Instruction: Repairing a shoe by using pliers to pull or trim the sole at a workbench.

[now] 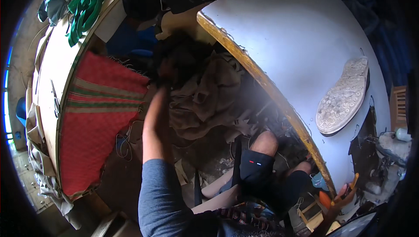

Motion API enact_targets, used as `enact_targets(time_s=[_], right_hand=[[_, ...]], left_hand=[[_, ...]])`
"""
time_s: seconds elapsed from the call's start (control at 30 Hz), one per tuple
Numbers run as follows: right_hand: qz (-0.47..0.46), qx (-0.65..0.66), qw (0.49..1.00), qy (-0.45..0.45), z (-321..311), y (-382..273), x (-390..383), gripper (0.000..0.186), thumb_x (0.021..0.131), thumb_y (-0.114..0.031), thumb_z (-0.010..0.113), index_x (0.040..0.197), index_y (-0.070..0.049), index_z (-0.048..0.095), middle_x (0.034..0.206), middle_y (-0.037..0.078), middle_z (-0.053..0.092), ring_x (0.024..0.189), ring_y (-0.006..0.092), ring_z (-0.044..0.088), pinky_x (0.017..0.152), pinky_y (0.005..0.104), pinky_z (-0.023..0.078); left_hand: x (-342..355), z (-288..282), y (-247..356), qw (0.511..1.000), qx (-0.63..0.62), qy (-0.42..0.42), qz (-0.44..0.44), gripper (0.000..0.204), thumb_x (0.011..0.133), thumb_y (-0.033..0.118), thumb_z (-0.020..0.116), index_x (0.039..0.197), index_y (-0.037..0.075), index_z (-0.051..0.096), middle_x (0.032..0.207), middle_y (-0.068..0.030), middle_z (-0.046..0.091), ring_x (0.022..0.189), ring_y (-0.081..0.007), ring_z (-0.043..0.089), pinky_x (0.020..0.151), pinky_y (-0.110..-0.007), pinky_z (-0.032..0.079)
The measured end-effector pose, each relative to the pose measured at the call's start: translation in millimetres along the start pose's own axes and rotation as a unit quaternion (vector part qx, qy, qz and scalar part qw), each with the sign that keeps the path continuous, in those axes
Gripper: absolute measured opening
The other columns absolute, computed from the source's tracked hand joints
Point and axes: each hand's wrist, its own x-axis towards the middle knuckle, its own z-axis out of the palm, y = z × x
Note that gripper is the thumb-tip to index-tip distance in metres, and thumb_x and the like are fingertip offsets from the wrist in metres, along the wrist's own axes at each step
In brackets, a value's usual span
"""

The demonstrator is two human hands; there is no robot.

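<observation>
My left arm, in a grey-blue sleeve, stretches forward and down between two tables. My left hand (167, 69) reaches into a dark, shadowed bundle (179, 56) beside a heap of brown-grey cloth (207, 93); its fingers are lost in shadow. At the lower right, by the corner of the white table (279, 27), my right hand (345, 197) is closed around an orange-handled thing (325, 199) whose kind I cannot make out. A worn, dirty shoe sole (342, 97) lies tread up on that table.
On the left table (48, 80) lie green gloves or cloth strips (89, 10) and scissors (55, 99). Red striped fabric (100, 128) hangs from its edge. The white table has a yellowish wooden edge (262, 78). Debris litters the floor near my knee (264, 143).
</observation>
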Motion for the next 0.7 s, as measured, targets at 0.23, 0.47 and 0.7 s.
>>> enact_targets(time_s=[0.23,0.47,0.7], right_hand=[[-0.001,0.023,0.999,0.035,4,-35,12,0.028,0.099,-0.024,0.058,0.104,0.004,0.057,0.09,0.017,0.061,0.082,0.0295,0.061,0.072,0.0385,0.05],[-0.042,0.016,0.999,0.011,-7,-70,43,0.028,0.089,-0.023,0.063,0.095,0.004,0.056,0.085,0.023,0.057,0.077,0.0432,0.056,0.068,0.0495,0.046],[-0.036,0.037,0.998,0.042,-18,-71,25,0.029,0.091,-0.03,0.065,0.089,-0.003,0.054,0.08,0.016,0.057,0.078,0.0354,0.057,0.071,0.0489,0.045]], left_hand=[[-116,126,35,0.99,-0.125,0.008,-0.061,0.063,0.086,0.038,0.061,0.137,0.004,0.047,0.138,-0.0205,0.049,0.128,-0.0367,0.047,0.107,-0.046,0.04],[-193,-83,195,0.744,-0.643,0.175,-0.052,0.022,0.099,0.011,0.055,0.117,-0.002,0.057,0.116,-0.0133,0.058,0.107,-0.024,0.056,0.097,-0.036,0.045],[-215,-371,325,0.694,-0.597,0.275,0.295,0.043,0.091,0.021,0.057,0.126,-0.004,0.052,0.123,-0.0194,0.054,0.119,-0.0309,0.051,0.104,-0.041,0.038]])
